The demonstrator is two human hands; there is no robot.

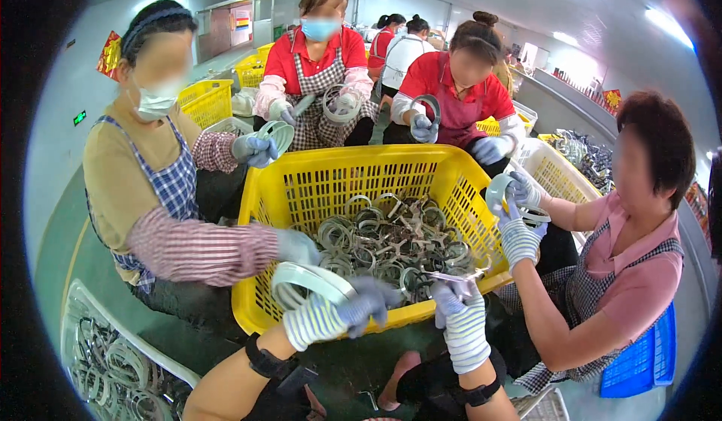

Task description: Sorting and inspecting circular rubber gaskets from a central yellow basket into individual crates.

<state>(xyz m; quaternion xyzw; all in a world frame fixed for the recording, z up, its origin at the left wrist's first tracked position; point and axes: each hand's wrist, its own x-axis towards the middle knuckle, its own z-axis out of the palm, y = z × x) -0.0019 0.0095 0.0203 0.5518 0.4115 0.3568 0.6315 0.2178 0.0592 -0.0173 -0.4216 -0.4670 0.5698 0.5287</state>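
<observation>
A metal ring (pixel 312 279) is gripped by the gloved left hand (pixel 353 308), the fingers curled and pressed around its right side; the ring is held tilted over the near rim of the yellow basket (pixel 301 188), towards its near-left corner. A small flat metal piece (pixel 453 276) is pinched between the fingertips of the gloved right hand (pixel 455 300), just above the near rim, towards the near-right corner. The two hands are held near each other but apart.

The basket is filled with a tangled heap of rings (pixel 391 240), piled against its middle and right side. Around the basket four other people are seated. At the left edge, one gloved hand of a person in a checked apron is laid inside the basket near the heap, and a ring is held in the other at the far-left corner. At the right edge a ring is held in striped gloves by a person in pink. Beyond the far edge, rings are handled by two people in red. A white basket (pixel 113 361) holding more rings is seen at lower left.
</observation>
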